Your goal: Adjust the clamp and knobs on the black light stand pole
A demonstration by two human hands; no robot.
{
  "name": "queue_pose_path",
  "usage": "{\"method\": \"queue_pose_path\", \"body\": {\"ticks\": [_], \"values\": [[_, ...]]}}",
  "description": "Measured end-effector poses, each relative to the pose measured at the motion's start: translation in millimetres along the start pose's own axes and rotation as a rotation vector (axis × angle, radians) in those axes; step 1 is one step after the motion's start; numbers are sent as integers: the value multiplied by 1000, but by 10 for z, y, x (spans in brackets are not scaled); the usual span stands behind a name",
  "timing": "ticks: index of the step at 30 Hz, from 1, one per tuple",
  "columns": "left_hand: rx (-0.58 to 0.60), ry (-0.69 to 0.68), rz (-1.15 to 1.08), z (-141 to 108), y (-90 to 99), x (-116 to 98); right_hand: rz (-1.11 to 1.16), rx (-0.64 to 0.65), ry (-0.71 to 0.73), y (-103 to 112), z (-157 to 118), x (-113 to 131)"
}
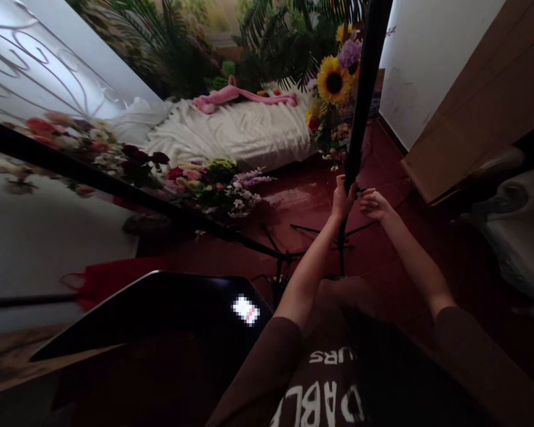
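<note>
A black light-stand pole (361, 121) rises in front of me, with thin spread legs at its foot. My left hand (342, 197) is wrapped around the pole at about knee height, fingers closed. Just right of it, my right hand (374, 204) has its fingertips pinched at a small dark knob (360, 190) on the pole's side. The fingers partly cover the knob, and the room is dim there.
A second black pole (129, 187) slants across the left. A dark glossy panel (196, 302) stands close at my left. Beyond lie a white draped platform (258, 130) with a pink plush toy (225, 95), flowers (222, 184), a wooden board (467, 112) and a carved armchair (520, 219).
</note>
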State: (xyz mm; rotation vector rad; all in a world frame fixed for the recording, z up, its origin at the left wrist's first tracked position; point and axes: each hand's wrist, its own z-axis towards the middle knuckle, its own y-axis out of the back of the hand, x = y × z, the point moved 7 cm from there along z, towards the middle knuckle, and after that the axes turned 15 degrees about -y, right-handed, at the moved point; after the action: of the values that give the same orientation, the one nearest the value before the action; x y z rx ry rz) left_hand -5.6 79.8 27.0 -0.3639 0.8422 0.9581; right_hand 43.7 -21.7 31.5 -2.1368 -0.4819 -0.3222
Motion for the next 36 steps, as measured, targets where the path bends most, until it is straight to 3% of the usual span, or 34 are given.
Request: {"method": "queue_pose_path", "body": {"ticks": [5,8,10,11,12,16,17,19,21,24,27,29,33,36], "values": [[53,89,37,-131,24,109,373,-81,21,13,108,-228],[80,192,42,-495,189,196,397,-166,-32,32,211,-423],[69,275,82,-837,430,254,380,-168,-76,33,268,-546],[17,309,125,-1005,621,277,370,-159,-94,37,295,-600],[-125,328,210,-1160,904,279,359,-153,-110,48,323,-651],[-914,486,670,-1726,2311,96,308,-170,-165,104,489,-829],[-1024,505,722,-1764,2614,41,294,-190,-178,107,543,-872],[-1129,463,751,-1691,3163,-45,276,-232,-208,72,659,-969],[-1093,343,722,-1490,3595,-94,262,-247,-250,-38,780,-1091],[-831,235,657,-1155,3908,-50,225,-186,-337,-346,966,-1338],[-604,262,627,-993,3940,80,170,-74,-469,-783,1137,-1680],[-543,279,622,-965,3935,148,123,33,-611,-1144,1220,-1968],[-547,266,661,-975,3977,208,19,221,-847,-1834,1310,-2482],[-572,273,680,-996,4005,268,-34,240,-866,-2151,1426,-2672]]}}
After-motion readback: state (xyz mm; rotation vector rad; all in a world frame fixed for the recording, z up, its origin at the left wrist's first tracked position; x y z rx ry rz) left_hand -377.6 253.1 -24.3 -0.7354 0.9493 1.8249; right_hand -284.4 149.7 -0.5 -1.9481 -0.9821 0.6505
